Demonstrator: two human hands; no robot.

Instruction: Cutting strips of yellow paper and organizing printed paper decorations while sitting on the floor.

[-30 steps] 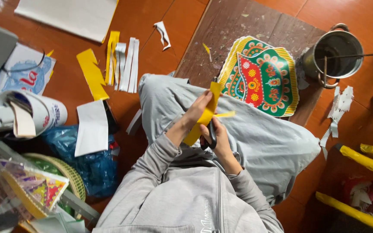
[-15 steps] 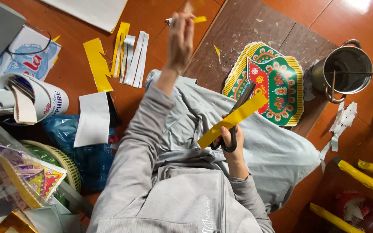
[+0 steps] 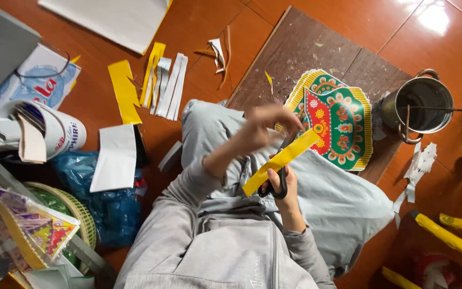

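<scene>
I see right hand clenching scissors plus strip | left hand blurred, grip unclear | strip looks light, floppy: pinch near an end

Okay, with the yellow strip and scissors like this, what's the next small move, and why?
Probably bring the left hand onto the yellow strip's upper end to steady it: the right hand holds the scissors against the strip, whose far end hangs unsupported.

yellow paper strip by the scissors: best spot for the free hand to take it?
Likely the upper end of the yellow strip, pinched across its flat faces from the decorated-card side. The lower part lies against the scissors in the right hand; the blurred left hand is already near that end.
</scene>
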